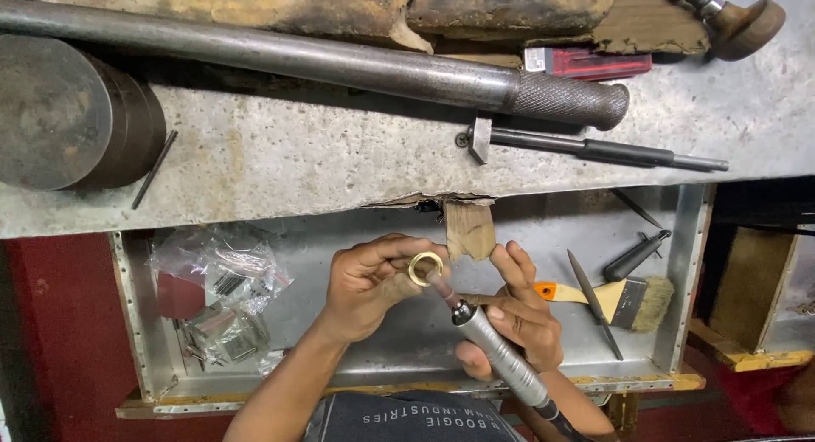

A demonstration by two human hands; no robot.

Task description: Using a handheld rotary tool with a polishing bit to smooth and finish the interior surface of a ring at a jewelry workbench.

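Note:
My left hand (369, 281) pinches a small gold-coloured ring (425, 269) between thumb and fingers, held up against a wooden peg (469, 230) that sticks out from the bench edge. My right hand (514, 315) grips a slim metal rotary handpiece (501, 357) like a pen. Its tip reaches up into the ring's opening. Both hands hover over an open metal drawer (407, 357).
In the drawer lie plastic bags of small parts (221, 293), a paintbrush (624, 299), a file (594, 302) and a black-handled tool (635, 255). On the bench top (280, 162) rest a long steel bar (323, 64), a heavy round block (72, 111), a thin rod tool (594, 149) and a wooden-handled tool (739, 22).

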